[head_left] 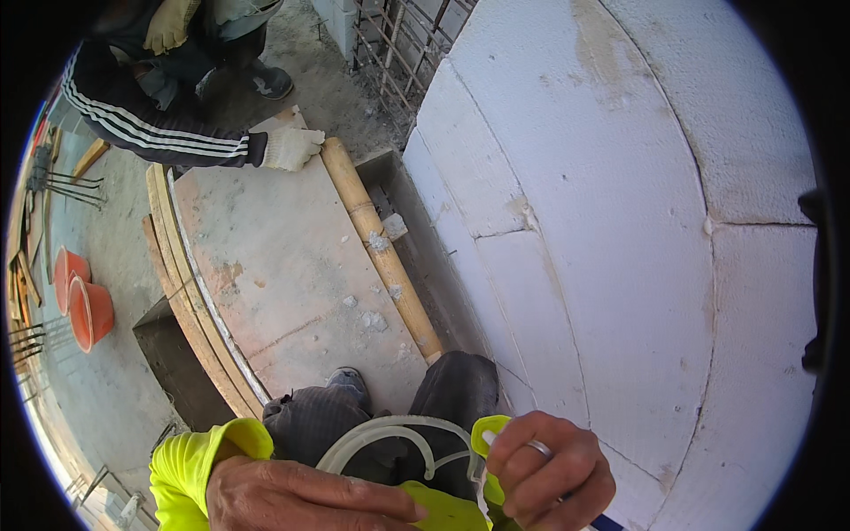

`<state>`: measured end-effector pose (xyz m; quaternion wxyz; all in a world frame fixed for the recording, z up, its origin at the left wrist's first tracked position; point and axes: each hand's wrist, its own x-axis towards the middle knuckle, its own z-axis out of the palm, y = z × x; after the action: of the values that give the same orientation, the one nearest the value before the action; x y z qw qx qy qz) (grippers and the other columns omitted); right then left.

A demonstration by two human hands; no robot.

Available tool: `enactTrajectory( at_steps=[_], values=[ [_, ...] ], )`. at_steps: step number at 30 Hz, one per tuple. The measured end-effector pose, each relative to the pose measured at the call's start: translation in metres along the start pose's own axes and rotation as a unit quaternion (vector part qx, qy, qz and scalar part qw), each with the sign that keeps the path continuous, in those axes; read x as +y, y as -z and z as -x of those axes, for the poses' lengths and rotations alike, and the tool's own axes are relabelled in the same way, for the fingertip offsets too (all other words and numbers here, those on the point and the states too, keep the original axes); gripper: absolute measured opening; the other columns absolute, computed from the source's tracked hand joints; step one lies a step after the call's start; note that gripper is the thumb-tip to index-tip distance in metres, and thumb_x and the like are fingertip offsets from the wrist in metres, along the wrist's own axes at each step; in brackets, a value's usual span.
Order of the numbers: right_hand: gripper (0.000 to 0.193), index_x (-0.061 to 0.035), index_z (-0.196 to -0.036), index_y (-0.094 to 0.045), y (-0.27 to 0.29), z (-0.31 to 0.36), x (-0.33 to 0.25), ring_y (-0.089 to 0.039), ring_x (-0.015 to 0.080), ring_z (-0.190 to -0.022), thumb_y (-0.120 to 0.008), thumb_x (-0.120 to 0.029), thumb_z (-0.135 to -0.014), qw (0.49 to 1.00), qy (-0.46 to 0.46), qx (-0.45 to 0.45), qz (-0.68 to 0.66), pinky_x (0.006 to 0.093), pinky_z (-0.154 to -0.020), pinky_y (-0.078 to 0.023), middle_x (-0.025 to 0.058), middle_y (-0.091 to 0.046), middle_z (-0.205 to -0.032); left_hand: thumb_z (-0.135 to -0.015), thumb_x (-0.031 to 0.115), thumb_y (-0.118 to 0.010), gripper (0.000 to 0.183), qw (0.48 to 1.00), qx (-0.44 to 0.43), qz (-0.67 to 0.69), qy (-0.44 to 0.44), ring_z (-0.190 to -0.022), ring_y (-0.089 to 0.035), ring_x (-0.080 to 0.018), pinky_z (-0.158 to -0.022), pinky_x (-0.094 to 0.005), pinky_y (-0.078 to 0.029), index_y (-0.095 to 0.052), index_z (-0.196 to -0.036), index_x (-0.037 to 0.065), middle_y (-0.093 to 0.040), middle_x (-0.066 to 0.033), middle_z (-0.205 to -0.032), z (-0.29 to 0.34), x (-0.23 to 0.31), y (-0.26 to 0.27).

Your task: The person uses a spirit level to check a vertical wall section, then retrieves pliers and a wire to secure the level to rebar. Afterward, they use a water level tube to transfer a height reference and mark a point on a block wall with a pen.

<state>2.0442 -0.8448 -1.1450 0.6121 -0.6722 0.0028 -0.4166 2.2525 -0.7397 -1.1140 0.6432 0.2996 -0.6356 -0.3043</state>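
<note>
A clear, flexible hose loops in front of my knees, between my two hands. My left hand is at the bottom, its fingers straight and pressed together over the hose, which runs out of sight behind them. My right hand, with a ring on one finger, is closed with curled fingers. A whitish tip shows at its fingertips, beside the hose; the rest of that grip is hidden. Bright yellow-green sleeves cover my forearms. Below me lies a broad board, with a bamboo pole along its right edge.
A co-worker's gloved hand rests at the board's far end, beside the pole. A white block wall rises on the right, past a narrow gap. Left are timber strips, a dark floor opening, orange buckets and protruding rebar.
</note>
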Motion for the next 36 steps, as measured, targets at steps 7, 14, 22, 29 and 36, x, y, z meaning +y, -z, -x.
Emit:
enactTrajectory(
  at_steps=[7,14,22,29,36],
  values=[
    [0.049,-0.0166,-0.137,-0.056,-0.027,-0.004,-0.017,-0.036,0.0061,-0.038,-0.073,-0.016,-0.090,0.976,0.168,0.036,-0.134,0.0243,-0.038,-0.030,0.0190,-0.069,-0.088,-0.100,0.021,-0.051,0.021,0.997,-0.063,-0.024,-0.032,-0.053,-0.056,-0.0172,-0.052,-0.0313,-0.045,-0.061,-0.092,0.005,-0.056,-0.0051,-0.064,-0.002,0.002,-0.003],
    [0.043,-0.0004,-0.127,-0.057,-0.008,-0.038,0.013,-0.041,0.0055,-0.046,-0.070,-0.022,-0.092,0.969,-0.017,0.230,0.087,0.0229,-0.043,-0.034,0.0057,-0.060,-0.071,-0.099,0.023,-0.050,0.026,0.972,0.130,-0.123,0.153,-0.053,-0.056,-0.0162,-0.054,-0.0303,-0.045,-0.062,-0.099,0.001,-0.052,-0.0045,-0.062,0.009,-0.046,-0.012],
    [0.035,0.0062,-0.121,-0.064,0.006,-0.087,0.005,-0.030,0.0002,-0.046,-0.058,-0.022,-0.101,0.983,-0.085,0.143,0.083,0.0223,-0.043,-0.021,-0.0064,-0.045,-0.056,-0.106,0.035,-0.043,0.038,0.975,0.144,0.022,0.167,-0.055,-0.040,-0.0060,-0.052,-0.0246,-0.034,-0.060,-0.097,0.003,-0.047,0.0019,-0.061,-0.018,-0.068,-0.018],
    [0.027,0.0019,-0.107,-0.072,0.018,-0.128,-0.004,-0.031,-0.0010,-0.050,-0.066,-0.022,-0.098,0.966,-0.017,0.083,0.246,0.0200,-0.044,-0.021,-0.0082,-0.046,-0.059,-0.107,0.032,-0.041,0.035,0.973,0.160,0.053,0.159,-0.053,-0.039,-0.0062,-0.052,-0.0226,-0.038,-0.057,-0.099,0.002,-0.047,0.0002,-0.063,-0.036,-0.079,-0.016],
    [0.034,0.0032,-0.113,-0.070,0.031,-0.091,0.000,-0.056,0.0109,-0.066,-0.075,-0.021,-0.089,0.938,-0.127,-0.023,0.322,0.0252,-0.063,-0.046,0.0105,-0.072,-0.088,-0.107,0.031,-0.043,0.031,0.933,0.278,0.160,0.163,-0.056,-0.036,-0.0057,-0.052,-0.0211,-0.036,-0.056,-0.100,0.004,-0.040,0.0024,-0.068,-0.060,-0.081,0.001]
  ],
)
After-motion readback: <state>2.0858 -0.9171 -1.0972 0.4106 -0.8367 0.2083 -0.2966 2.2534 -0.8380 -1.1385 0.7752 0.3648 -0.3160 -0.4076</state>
